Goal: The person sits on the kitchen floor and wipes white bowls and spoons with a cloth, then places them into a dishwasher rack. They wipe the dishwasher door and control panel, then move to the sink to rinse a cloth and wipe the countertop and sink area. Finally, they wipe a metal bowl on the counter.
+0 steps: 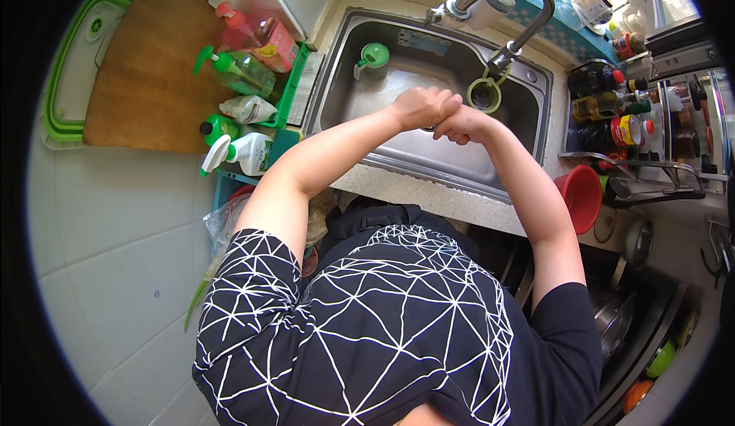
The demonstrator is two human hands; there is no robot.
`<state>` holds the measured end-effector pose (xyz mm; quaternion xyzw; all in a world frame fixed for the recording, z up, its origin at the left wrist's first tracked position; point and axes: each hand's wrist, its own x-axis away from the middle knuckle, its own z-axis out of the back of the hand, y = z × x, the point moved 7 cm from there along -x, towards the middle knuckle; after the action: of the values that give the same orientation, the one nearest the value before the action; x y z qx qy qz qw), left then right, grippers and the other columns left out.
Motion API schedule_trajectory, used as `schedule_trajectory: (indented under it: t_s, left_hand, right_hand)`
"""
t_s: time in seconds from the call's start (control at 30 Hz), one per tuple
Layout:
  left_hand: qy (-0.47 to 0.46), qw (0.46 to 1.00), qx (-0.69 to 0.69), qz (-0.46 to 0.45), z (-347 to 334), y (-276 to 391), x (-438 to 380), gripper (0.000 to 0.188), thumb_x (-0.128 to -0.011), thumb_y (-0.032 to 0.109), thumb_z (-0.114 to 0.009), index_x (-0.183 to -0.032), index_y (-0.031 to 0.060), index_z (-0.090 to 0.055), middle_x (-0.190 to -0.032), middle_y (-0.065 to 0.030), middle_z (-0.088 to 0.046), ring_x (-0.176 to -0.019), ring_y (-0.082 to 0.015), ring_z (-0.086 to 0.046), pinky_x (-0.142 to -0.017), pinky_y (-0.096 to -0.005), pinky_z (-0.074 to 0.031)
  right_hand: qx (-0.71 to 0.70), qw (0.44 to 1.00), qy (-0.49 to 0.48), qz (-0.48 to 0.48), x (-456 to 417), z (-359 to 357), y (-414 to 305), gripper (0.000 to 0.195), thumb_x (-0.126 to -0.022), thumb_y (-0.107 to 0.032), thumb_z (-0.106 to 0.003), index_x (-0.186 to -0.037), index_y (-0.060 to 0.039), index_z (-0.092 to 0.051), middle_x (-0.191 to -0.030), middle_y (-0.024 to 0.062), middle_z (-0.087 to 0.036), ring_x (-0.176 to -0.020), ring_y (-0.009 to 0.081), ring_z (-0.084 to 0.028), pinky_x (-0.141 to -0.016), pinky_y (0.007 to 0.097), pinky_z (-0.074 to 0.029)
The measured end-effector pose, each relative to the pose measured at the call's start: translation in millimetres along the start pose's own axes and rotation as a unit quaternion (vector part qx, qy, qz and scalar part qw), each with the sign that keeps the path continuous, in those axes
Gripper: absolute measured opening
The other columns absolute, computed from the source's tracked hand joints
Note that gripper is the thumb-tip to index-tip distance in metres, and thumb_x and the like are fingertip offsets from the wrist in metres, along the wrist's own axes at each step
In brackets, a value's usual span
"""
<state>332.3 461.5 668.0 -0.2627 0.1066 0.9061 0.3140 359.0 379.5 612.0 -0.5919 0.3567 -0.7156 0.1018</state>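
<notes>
Over the steel sink basin (390,139), my two hands are clasped together. My left hand (424,108) lies with its fingers curled over the fingers of my right hand (468,123). The right hand's fingers bend under the left, and their tips are partly hidden. No object shows in either hand. Just beyond the right hand hangs a round strainer with a pale green rim (484,95), below the base of the faucet (505,55). A green-and-clear plastic cup (373,60) with a handle stands at the basin's back left.
Left of the sink, a green basket (291,87) holds pump bottles, with a white spray bottle (252,153) nearer me. A wooden cutting board (155,76) leans by the wall. On the right are a rack of sauce bottles (608,104) and a red plastic tub (580,199).
</notes>
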Motion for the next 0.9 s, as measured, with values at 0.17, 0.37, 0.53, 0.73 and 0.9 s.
schedule_trajectory:
  t_s: [0.17, 0.37, 0.53, 0.73, 0.9]
  left_hand:
    - [-0.127, 0.983, 0.044, 0.123, -15.3, -25.5, 8.2, 0.018, -0.077, 0.018, -0.067, -0.087, 0.0130, -0.054, -0.060, -0.0008, -0.051, -0.053, -0.0190, -0.059, -0.042, -0.0328, -0.046]
    - [-0.430, 0.394, 0.686, 0.436, -15.4, -14.7, 34.6, 0.013, -0.082, 0.009, -0.060, -0.073, 0.0130, -0.051, -0.055, 0.0074, -0.034, -0.043, -0.0027, -0.027, -0.037, -0.0219, -0.017]
    - [-0.527, 0.377, 0.671, 0.360, 7.9, 12.7, 22.7, 0.018, -0.077, 0.000, -0.064, -0.070, 0.0108, -0.051, -0.055, 0.0067, -0.035, -0.043, -0.0017, -0.029, -0.037, -0.0194, -0.016]
    - [-0.334, 0.784, 0.416, 0.317, -37.0, -38.0, 9.6, 0.017, -0.073, 0.005, -0.071, -0.076, 0.0030, -0.054, -0.071, -0.0132, -0.060, -0.061, -0.0244, -0.059, -0.049, -0.0368, -0.043]
    - [-0.267, 0.884, 0.218, 0.315, -45.2, -51.1, 7.0, 0.039, -0.082, 0.013, -0.061, -0.112, -0.0001, -0.041, -0.089, -0.0262, -0.066, -0.088, -0.0432, -0.064, -0.073, -0.0483, -0.050]
  right_hand:
    - [-0.095, 0.978, 0.104, 0.153, 3.4, 11.8, -0.7, 0.038, -0.071, 0.000, -0.073, -0.105, -0.0059, -0.057, -0.090, 0.0077, -0.054, -0.071, 0.0151, -0.054, -0.056, 0.0287, -0.044]
    - [0.386, 0.620, 0.386, 0.563, 83.2, -37.3, -43.3, 0.070, -0.069, 0.010, -0.061, -0.135, -0.0099, -0.050, -0.124, 0.0179, -0.046, -0.115, 0.0347, -0.049, -0.098, 0.0392, -0.047]
    - [0.464, 0.475, 0.524, 0.533, 91.5, -46.9, -50.8, 0.045, -0.075, -0.014, -0.062, -0.119, -0.0036, -0.057, -0.094, 0.0091, -0.050, -0.082, 0.0253, -0.052, -0.072, 0.0367, -0.044]
    - [0.562, 0.525, 0.553, 0.320, 34.4, -18.1, -49.4, 0.013, -0.077, -0.016, -0.060, -0.084, -0.0112, -0.051, -0.075, 0.0064, -0.050, -0.070, 0.0232, -0.058, -0.060, 0.0342, -0.048]
    - [0.487, 0.716, 0.463, 0.190, -10.3, 7.8, -35.8, 0.006, -0.078, -0.014, -0.060, -0.078, -0.0078, -0.062, -0.071, 0.0138, -0.067, -0.071, 0.0277, -0.069, -0.058, 0.0386, -0.054]
